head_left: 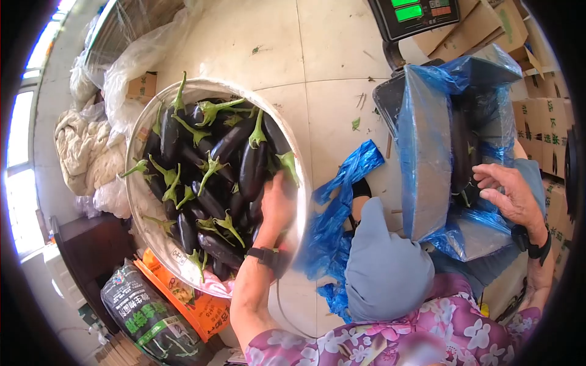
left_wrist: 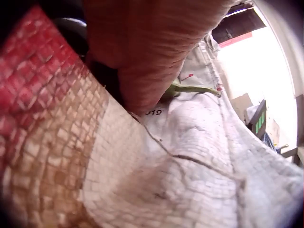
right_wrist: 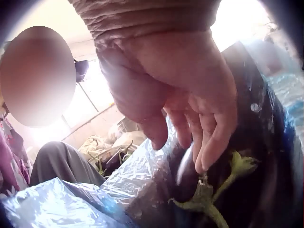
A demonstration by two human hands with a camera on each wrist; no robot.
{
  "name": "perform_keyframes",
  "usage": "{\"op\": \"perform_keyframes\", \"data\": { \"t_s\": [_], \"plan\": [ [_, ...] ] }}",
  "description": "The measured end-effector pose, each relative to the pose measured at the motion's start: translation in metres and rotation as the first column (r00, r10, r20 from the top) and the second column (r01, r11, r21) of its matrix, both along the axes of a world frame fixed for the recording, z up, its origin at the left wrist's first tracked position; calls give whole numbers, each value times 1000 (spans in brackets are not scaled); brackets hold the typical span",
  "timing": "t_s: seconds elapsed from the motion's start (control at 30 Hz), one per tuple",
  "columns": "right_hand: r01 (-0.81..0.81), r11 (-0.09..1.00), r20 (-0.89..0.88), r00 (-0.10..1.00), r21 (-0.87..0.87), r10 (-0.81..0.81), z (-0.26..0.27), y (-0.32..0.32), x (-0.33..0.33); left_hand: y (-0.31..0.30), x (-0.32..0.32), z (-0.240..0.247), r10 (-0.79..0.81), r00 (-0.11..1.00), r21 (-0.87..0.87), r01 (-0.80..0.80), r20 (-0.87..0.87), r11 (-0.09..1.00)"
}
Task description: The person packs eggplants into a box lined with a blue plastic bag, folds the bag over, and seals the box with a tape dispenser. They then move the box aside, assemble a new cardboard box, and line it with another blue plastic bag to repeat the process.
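A large round tub [head_left: 297,210], lined with white woven cloth, is heaped with dark purple eggplants [head_left: 253,171] with green stems. My left hand [head_left: 276,204] reaches down inside its right side, fingers hidden among the eggplants. In the left wrist view, that hand [left_wrist: 147,52] dips beside the woven liner [left_wrist: 199,137]; I cannot tell whether it grips anything. On my right, a box lined with blue plastic [head_left: 421,158] contains several eggplants [head_left: 462,152]. Over its near end hovers my right hand [head_left: 511,190], fingers loosely bent and holding nothing, close above green eggplant stems [right_wrist: 204,197].
A scale with a lit green display [head_left: 409,12] stands behind the box. Blue plastic [head_left: 332,232] lies between tub and box, beside my knee [head_left: 387,268]. Printed cartons [head_left: 543,122] stack at the right. A dark printed sack [head_left: 152,317] and an orange bag [head_left: 195,305] lie near left.
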State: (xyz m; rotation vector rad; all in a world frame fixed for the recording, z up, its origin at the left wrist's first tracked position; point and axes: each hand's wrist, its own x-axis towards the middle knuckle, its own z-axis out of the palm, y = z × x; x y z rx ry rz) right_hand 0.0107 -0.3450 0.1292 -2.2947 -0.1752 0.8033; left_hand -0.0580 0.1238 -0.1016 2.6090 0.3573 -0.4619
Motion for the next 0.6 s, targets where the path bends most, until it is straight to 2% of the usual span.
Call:
{"op": "perform_keyframes", "data": {
  "t_s": [0.07, 0.17, 0.2, 0.27, 0.3, 0.33, 0.4, 0.5, 0.53, 0.6],
  "plan": [
    [-5, 1000, 4, 1000, 8, 5, 7, -4, -2, 2, 2, 29, 107, 990, -170, -90, 94, 981],
    [21, 999, -8, 1000, 41, -21, 9, -7, -6, 19, -12, 81, 264, 927, -270, -191, 268, 944],
    [45, 997, -9, 999, 56, -44, 9, -7, -4, 26, -16, 104, 345, 895, -373, -228, 284, 899],
    [31, 997, -3, 1000, 67, -31, 11, -2, -3, 34, -13, 158, 423, 801, -405, -250, 424, 879],
    [-3, 995, 24, 1000, 100, 0, 13, 2, -2, 39, -11, 183, 549, 726, -565, -267, 415, 780],
    [-36, 991, 57, 998, 132, 28, 15, 6, -1, 46, -9, 203, 646, 644, -694, -239, 409, 679],
    [-53, 983, 92, 995, 174, 37, 19, 13, 0, 66, -6, 235, 722, 577, -850, -87, 382, 519],
    [-93, 966, 177, 983, 240, 51, 32, 21, 3, 62, 5, 267, 675, 615, -902, 158, 408, 401],
    [-100, 956, 215, 976, 275, 40, 35, 24, 5, 50, 12, 275, 663, 626, -903, 183, 412, 388],
    [-61, 928, 192, 981, 367, -12, 44, 27, 10, 14, 31, 291, 683, 675, -959, 178, 281, 219]
  ]
}}
